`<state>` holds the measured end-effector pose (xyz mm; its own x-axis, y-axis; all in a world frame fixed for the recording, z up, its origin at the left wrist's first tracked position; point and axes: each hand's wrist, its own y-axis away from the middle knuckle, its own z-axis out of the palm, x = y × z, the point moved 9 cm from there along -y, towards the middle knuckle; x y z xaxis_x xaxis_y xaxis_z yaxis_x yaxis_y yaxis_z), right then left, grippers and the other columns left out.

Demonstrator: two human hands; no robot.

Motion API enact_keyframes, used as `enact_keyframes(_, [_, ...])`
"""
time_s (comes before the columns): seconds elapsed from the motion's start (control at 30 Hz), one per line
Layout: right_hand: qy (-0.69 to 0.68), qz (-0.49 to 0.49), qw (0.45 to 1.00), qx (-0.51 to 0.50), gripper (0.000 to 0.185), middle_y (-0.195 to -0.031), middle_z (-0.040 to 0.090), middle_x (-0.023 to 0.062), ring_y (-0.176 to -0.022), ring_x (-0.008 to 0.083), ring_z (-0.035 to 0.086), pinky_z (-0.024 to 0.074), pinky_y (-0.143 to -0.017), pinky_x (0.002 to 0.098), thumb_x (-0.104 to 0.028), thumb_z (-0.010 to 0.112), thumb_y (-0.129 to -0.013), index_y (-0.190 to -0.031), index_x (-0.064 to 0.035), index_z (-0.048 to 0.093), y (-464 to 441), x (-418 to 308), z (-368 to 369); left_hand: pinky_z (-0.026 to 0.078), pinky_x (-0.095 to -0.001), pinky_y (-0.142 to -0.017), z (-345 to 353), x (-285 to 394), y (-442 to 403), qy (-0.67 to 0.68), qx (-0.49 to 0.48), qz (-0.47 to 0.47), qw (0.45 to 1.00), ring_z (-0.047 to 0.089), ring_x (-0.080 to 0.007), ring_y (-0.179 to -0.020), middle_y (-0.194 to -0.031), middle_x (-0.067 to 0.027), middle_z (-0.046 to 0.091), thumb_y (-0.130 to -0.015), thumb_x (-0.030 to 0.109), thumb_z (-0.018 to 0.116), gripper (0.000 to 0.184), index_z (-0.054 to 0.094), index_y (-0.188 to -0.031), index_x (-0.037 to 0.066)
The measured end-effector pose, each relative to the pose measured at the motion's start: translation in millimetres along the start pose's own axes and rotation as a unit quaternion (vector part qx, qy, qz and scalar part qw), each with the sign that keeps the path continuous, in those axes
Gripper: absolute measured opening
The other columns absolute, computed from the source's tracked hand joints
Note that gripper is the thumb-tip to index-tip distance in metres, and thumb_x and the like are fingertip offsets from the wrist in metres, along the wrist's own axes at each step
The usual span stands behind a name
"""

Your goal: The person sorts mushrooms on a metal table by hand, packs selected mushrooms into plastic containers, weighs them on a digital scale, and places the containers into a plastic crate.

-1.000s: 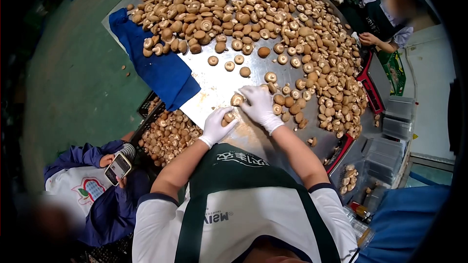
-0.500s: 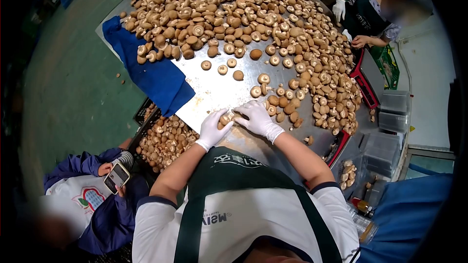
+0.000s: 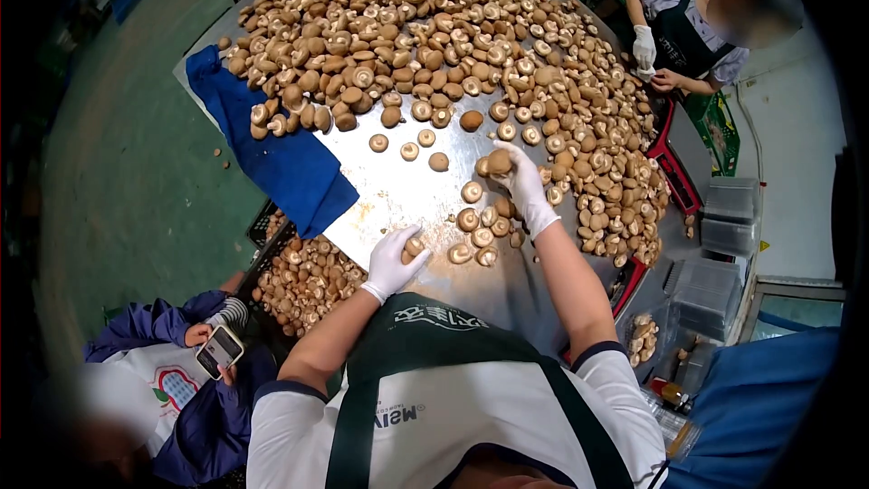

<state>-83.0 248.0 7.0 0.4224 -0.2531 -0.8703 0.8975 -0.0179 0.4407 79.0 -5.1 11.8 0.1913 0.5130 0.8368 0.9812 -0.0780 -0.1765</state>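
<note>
My left hand, in a white glove, is closed around a brown mushroom low over the near edge of the metal table. Farther out and to the right, my gloved right hand grips a brown-capped mushroom between thumb and fingers; another may be beside it. Between the hands lies a small cluster of loose mushrooms, some with pale undersides up. A large heap of mushrooms covers the far side and right of the table.
A blue cloth hangs over the left table edge, above a dark crate of mushrooms. Red-edged scales and clear plastic boxes stand at right. One co-worker is at far right; a person with a phone sits lower left.
My hands have moved apart. The right has reached forward and right and now holds a mushroom there; the left keeps its mushroom slightly nearer me. Loose mushrooms near my right hand have shifted nearer and left.
</note>
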Motion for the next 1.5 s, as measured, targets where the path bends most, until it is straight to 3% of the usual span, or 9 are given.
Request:
enact_keyframes(0.1, [-0.001, -0.065, 0.997, 0.046, 0.029, -0.091, 0.063, 0.0036, -0.091, 0.0117, 0.060, 0.0508, -0.077, 0.0307, -0.028, 0.053, -0.099, -0.102, -0.0006, 0.063, -33.6, -31.3, 9.0, 0.052, -0.0393, -0.083, 0.0, 3.2, -1.6, -0.024, -0.004, 0.019, 1.000, 0.065, -0.0329, -0.093, -0.102, -0.0147, 0.067, -0.080, 0.028, 0.076, 0.043, 0.064, -0.115, 0.007])
enact_keyframes(0.2, [0.348, -0.074, 0.934, 0.038, 0.027, -0.101, 0.066, 0.0076, -0.098, 0.0180, 0.064, 0.0493, -0.086, 0.0302, -0.027, 0.064, -0.092, -0.106, -0.0038, 0.067, -80.2, -32.8, 28.5, 0.052, -0.0391, -0.083, -2.5, 8.6, -4.3, -0.024, -0.004, 0.025, 0.999, 0.065, -0.0324, -0.093, -0.102, -0.0142, 0.068, -0.080, 0.027, 0.076, 0.042, 0.064, -0.115, 0.008])
enact_keyframes(0.27, [0.514, -0.275, 0.809, 0.080, 0.040, -0.110, 0.062, 0.0173, -0.105, 0.0350, 0.061, 0.0461, -0.096, 0.0377, -0.020, 0.070, -0.083, -0.120, -0.0063, 0.062, -63.3, -59.2, 68.2, 0.052, -0.0389, -0.083, -2.4, 8.5, -4.3, -0.036, -0.003, 0.029, 0.999, 0.065, -0.0321, -0.093, -0.103, -0.0144, 0.068, -0.079, 0.027, 0.077, 0.043, 0.064, -0.115, 0.007])
enact_keyframes(0.37, [0.547, -0.206, 0.810, 0.041, 0.039, -0.119, 0.061, 0.0137, -0.110, 0.0333, 0.058, 0.0452, -0.098, 0.0388, -0.025, 0.060, -0.089, -0.123, -0.0068, 0.060, -80.2, -24.0, 63.0, 0.052, -0.0390, -0.082, -3.9, 9.5, -5.5, -0.026, -0.003, 0.029, 0.999, 0.065, -0.0318, -0.092, -0.103, -0.0144, 0.068, -0.080, 0.028, 0.076, 0.043, 0.064, -0.115, 0.006])
enact_keyframes(0.47, [0.116, -0.005, 0.993, -0.031, 0.035, -0.109, 0.063, 0.0088, -0.106, 0.0252, 0.060, 0.0458, -0.096, 0.0341, -0.026, 0.050, -0.096, -0.121, -0.0038, 0.060, -121.1, 14.8, 41.5, 0.051, -0.0393, -0.081, -2.0, 7.4, -6.5, -0.041, -0.022, 0.024, 0.999, 0.065, -0.0316, -0.091, -0.103, -0.0146, 0.067, -0.081, 0.030, 0.075, 0.045, 0.064, -0.116, 0.006])
enact_keyframes(0.97, [-0.156, 0.079, 0.982, -0.076, 0.048, -0.124, 0.060, 0.0123, -0.100, 0.0247, 0.065, 0.0548, -0.087, 0.0372, -0.040, 0.040, -0.104, -0.134, -0.0036, 0.048, -143.2, -34.8, 142.2, 0.050, -0.0402, -0.081, 2.6, 3.1, -6.0, -0.010, -0.048, 0.008, 0.999, 0.063, -0.0326, -0.090, -0.101, -0.0156, 0.066, -0.081, 0.030, 0.074, 0.046, 0.063, -0.119, 0.006])
enact_keyframes(1.2, [-0.139, 0.064, 0.982, -0.106, 0.046, -0.125, 0.060, 0.0131, -0.098, 0.0250, 0.066, 0.0563, -0.084, 0.0368, -0.036, 0.046, -0.103, -0.136, -0.0040, 0.046, -130.5, -41.3, 133.9, 0.049, -0.0397, -0.082, 5.3, 0.5, -4.7, -0.008, -0.054, 0.007, 0.998, 0.062, -0.0329, -0.093, -0.100, -0.0153, 0.065, -0.081, 0.028, 0.076, 0.047, 0.063, -0.120, 0.006])
enact_keyframes(1.37, [-0.090, -0.080, 0.992, 0.048, 0.024, -0.087, 0.062, 0.0053, -0.069, 0.0187, 0.064, 0.0534, -0.066, 0.0297, -0.025, 0.053, -0.095, -0.099, -0.0055, 0.065, -162.0, -65.9, 64.1, 0.050, -0.0399, -0.079, 5.3, 0.5, -5.4, -0.018, -0.042, 0.022, 0.999, 0.064, -0.0306, -0.088, -0.098, -0.0127, 0.067, -0.081, 0.031, 0.073, 0.046, 0.063, -0.119, 0.008])
enact_keyframes(1.5, [0.201, -0.302, 0.927, 0.101, 0.044, -0.126, 0.062, 0.0158, -0.119, 0.0275, 0.056, 0.0455, -0.101, 0.0362, -0.026, 0.043, -0.095, -0.131, -0.0027, 0.057, -161.9, -138.0, 53.6, 0.049, -0.0394, -0.079, 6.9, -0.5, -5.0, -0.027, -0.051, 0.017, 0.998, 0.064, -0.0302, -0.089, -0.098, -0.0123, 0.067, -0.081, 0.032, 0.073, 0.046, 0.063, -0.119, 0.008])
